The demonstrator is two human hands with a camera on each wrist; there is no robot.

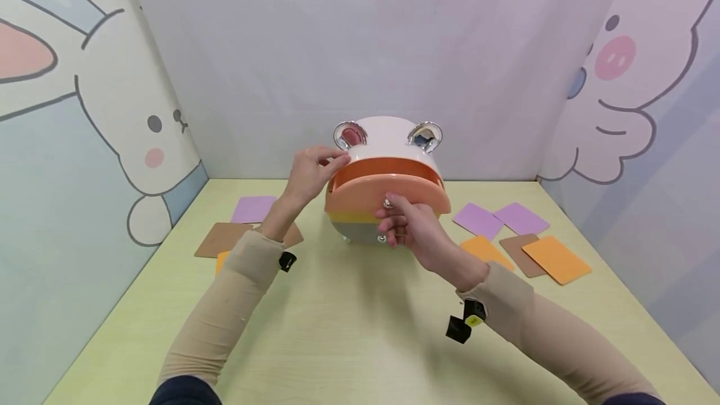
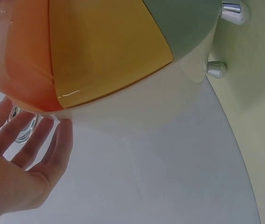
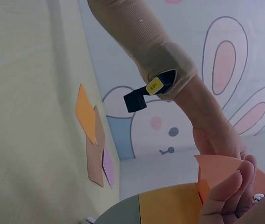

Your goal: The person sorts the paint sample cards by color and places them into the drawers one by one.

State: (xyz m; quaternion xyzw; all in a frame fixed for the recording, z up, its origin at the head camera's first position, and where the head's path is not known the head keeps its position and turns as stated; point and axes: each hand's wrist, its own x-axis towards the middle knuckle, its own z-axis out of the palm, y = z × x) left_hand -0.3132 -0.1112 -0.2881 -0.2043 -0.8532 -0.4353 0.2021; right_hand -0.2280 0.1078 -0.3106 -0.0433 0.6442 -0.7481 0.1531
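A small drawer cabinet (image 1: 394,133) with a white top and two shiny silver ears stands at the far middle of the table. Its orange top drawer (image 1: 360,195) is pulled partly out, above a yellow drawer (image 2: 104,51) and a grey-green one (image 1: 357,231). My right hand (image 1: 419,230) pinches the round silver knob (image 1: 388,203) of the orange drawer between thumb and fingers. At the cabinet's upper left, my left hand (image 1: 309,174) rests its fingertips on the white body, beside a silver ear (image 1: 350,135); the left wrist view shows its fingers spread and slightly bent.
Purple (image 1: 478,220), brown (image 1: 520,252) and orange (image 1: 557,259) cards lie on the table (image 1: 337,342) at the right. More cards, including a purple (image 1: 253,208) and a brown one (image 1: 219,239), lie at the left, partly behind my forearm. Walls with cartoon animals enclose the table.
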